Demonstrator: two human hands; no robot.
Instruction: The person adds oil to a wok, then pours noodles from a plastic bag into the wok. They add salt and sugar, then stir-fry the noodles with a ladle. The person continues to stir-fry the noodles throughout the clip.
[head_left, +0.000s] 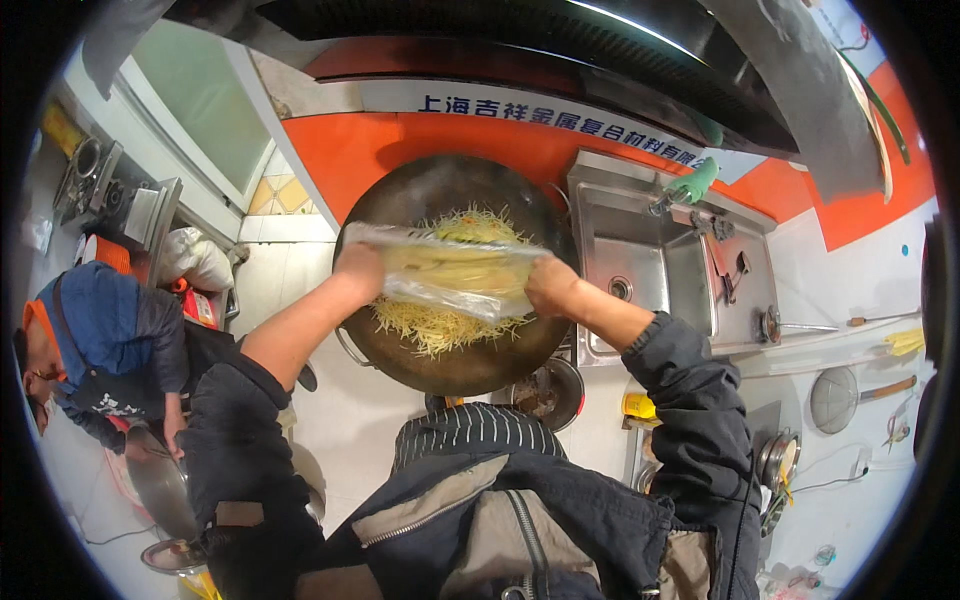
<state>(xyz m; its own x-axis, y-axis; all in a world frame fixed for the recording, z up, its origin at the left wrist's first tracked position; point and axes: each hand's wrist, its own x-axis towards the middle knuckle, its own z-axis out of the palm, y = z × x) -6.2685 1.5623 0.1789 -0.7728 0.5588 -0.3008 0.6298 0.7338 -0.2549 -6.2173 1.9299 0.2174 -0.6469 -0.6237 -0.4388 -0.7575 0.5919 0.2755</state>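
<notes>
A clear plastic bag (457, 281) is stretched between my two hands above a large dark wok (465, 375). My left hand (361, 271) grips the bag's left end, and my right hand (551, 287) grips its right end. Pale yellow strips show through the film, though the bag is blurred and I cannot tell whether they are inside it or beneath it. In the wok lies a heap of thin yellow shreds (427, 330), visible on both the far and near sides of the bag. The fingertips of both hands are mostly hidden.
Right of the wok is a stainless steel sink (622, 247) with a green-wrapped faucet (694, 184). A metal pot (559, 390) stands low at the wok's near right. At left, another person (105, 345) bends over a large metal bowl (154, 476). A range hood (525, 45) hangs overhead.
</notes>
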